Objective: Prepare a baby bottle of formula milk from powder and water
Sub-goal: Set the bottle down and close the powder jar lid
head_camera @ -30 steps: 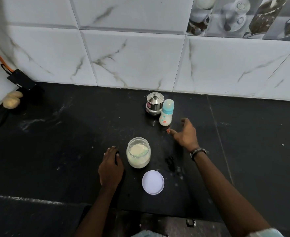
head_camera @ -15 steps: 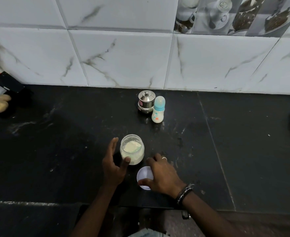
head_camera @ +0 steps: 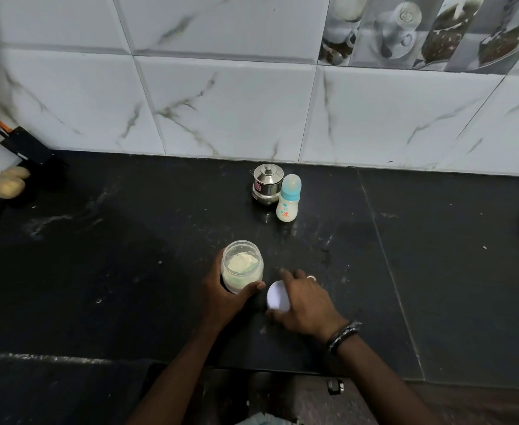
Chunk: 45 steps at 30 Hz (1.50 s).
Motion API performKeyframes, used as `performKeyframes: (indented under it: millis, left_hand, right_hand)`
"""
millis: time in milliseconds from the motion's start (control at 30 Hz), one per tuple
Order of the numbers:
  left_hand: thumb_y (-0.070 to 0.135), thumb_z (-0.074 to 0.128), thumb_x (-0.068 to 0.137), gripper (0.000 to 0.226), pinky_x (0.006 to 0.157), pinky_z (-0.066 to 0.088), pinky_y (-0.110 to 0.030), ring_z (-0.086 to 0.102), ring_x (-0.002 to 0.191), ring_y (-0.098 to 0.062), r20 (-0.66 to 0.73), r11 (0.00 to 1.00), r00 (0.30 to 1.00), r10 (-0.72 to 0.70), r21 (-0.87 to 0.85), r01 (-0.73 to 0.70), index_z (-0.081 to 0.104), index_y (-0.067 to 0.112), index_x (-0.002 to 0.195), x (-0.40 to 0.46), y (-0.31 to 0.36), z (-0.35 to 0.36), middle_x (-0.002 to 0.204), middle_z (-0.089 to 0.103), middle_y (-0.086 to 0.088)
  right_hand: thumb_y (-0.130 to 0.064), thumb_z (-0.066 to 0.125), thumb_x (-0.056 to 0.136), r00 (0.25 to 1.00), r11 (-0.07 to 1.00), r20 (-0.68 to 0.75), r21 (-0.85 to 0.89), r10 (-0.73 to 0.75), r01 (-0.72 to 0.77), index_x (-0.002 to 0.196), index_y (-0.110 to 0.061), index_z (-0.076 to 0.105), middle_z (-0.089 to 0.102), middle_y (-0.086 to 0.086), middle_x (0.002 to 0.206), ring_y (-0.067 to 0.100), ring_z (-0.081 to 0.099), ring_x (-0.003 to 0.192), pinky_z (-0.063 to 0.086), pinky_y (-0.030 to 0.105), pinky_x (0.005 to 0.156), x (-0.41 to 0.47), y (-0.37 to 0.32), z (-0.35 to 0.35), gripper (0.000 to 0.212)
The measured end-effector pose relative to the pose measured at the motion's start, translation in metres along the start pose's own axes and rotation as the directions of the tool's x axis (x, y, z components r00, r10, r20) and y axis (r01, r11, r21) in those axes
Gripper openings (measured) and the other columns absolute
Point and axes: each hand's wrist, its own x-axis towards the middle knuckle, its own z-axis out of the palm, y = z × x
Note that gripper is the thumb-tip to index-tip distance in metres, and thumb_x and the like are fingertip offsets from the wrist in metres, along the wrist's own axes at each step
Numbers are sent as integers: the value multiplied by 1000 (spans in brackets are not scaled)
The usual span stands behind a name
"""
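The powder jar (head_camera: 242, 267) stands open on the black counter (head_camera: 129, 256), pale formula powder heaped low inside it. The left hand (head_camera: 223, 299) is wrapped around the jar's near side, thumb across its front, holding it upright on the surface. Just to the right of the jar, the right hand (head_camera: 305, 302) is curled over the white lid (head_camera: 277, 299), fingers and thumb closed on its edges; whether the lid is lifted off the counter or resting on it cannot be told. Beyond the jar, toward the tiled wall, the baby bottle (head_camera: 288, 199) stands upright with its blue cap on, touching or nearly touching a small lidded steel pot (head_camera: 266, 184) on its left. The bottle looks pale and opaque, so it may already hold mixed milk, though its contents cannot be read for certain. Judging from this, the powder step seems finished and the jar is about to be closed; what remains is capping the jar and tidying up.
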Motion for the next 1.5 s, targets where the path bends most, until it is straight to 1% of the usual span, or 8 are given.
performKeyframes:
  millis: [200, 400, 500, 667, 767, 900, 1300, 1500]
  left_hand:
    - [36, 97, 53, 85, 92, 52, -20, 62, 111, 0, -16, 1000, 1000, 3, -14, -3, 56, 27, 127, 0, 4, 0, 118, 66, 16]
    - [43, 94, 53, 83, 87, 48, -11, 62, 110, 3, -4, 999, 1000, -31, -15, 31, 54, 45, 125, -2, 7, -1, 119, 65, 26]
    - [48, 93, 52, 90, 91, 51, -15, 60, 114, 5, 21, 997, 997, -79, -2, 79, 49, 49, 131, -3, 4, -2, 124, 62, 28]
    - [48, 93, 48, 99, 97, 54, -39, 60, 117, -4, -2, 990, 990, -138, 0, 138, 53, 27, 135, -3, 5, -2, 128, 64, 10]
    - [34, 97, 50, 98, 99, 52, -39, 60, 118, -9, -17, 991, 992, -127, 51, 128, 53, 17, 136, -4, 8, 0, 130, 63, 1]
    - [25, 95, 59, 106, 114, 36, -44, 44, 137, -26, 47, 971, 986, -160, 185, 149, 38, 9, 147, 1, 12, 3, 148, 46, -12]
    - [50, 90, 56, 109, 109, 43, -40, 50, 131, -21, 40, 960, 975, -219, 190, 207, 38, 17, 146, -1, 11, 2, 144, 51, -5]
    - [58, 84, 48, 92, 93, 55, -41, 64, 111, -13, -7, 986, 988, -153, 68, 153, 59, 14, 125, -4, 7, 1, 120, 67, 2]
  right_hand:
    - [-49, 52, 95, 976, 962, -215, 273, 26, 34, 150, -39, 29, 42, 15, 123, 33, 50, 111, 48, 42, 97, 16, 7, -47, 60]
    - [-44, 76, 80, 902, 767, -432, 584, 16, 266, 112, -26, 48, 48, 1, 109, 17, 56, 98, 54, 32, 84, 35, -30, -51, 46]
    - [-41, 83, 72, 892, 803, -443, 498, -88, 327, 92, -23, 49, 56, 0, 102, 14, 54, 89, 48, 28, 71, 41, -41, -40, 44]
    - [-41, 82, 70, 922, 900, -278, 268, -270, 345, 70, -26, 55, 56, -4, 130, 18, 47, 117, 48, 34, 87, 42, -45, -34, 31]
    - [-40, 81, 73, 920, 923, -199, 124, -336, 364, 100, -25, 59, 53, 0, 128, 24, 47, 115, 48, 39, 90, 44, -51, -44, 38]
    - [-35, 78, 78, 934, 925, 21, -138, -356, 355, 149, -33, 28, 45, 9, 126, 27, 48, 109, 49, 37, 87, 54, -66, -61, 87]
    - [-24, 77, 80, 899, 849, 158, -297, -408, 438, 142, -35, 45, 44, 12, 125, 32, 52, 105, 43, 34, 73, 65, -85, -67, 71]
    - [-76, 64, 71, 941, 907, -134, -336, -312, 253, 75, -13, 54, 63, 5, 78, 18, 50, 61, 37, 31, 52, 72, -87, -57, 64]
